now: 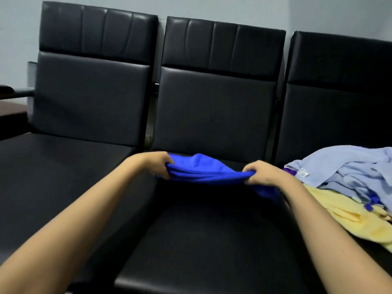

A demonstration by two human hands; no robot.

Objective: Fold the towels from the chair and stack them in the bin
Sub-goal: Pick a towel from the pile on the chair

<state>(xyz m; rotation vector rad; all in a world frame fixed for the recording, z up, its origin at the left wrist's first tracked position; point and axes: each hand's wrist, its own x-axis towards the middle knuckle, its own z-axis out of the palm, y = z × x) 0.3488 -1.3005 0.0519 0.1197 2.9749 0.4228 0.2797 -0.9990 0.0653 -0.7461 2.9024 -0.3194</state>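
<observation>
A bright blue towel (203,170) is held stretched between both hands above the middle seat (212,240) of a row of three black padded chairs. The left hand (158,164) is curled round the towel's left end, the fingers closed over bunched cloth; the right hand (259,174) is curled round the right end in the same way, with a loose tail of blue fabric hanging below the wrist. The cloth between the hands is gathered in lengthwise folds and sags slightly in the middle, with a hump raised behind it toward the backrest (214,111). Both forearms are bare and extended forward from the lower corners of the view. On the right-hand seat, just beside the right hand, a heap of unfolded towels is seen: a pale blue towel (347,172) with a small white label lies on top, a pale yellow towel (347,217) is spread beneath and in front of it, and a small patch of purple cloth (289,171) shows at the heap's near edge. The left seat (63,177) is dark and in shadow. A grey wall (212,7) is noted behind the chairs. No bin is visible in this view.
</observation>
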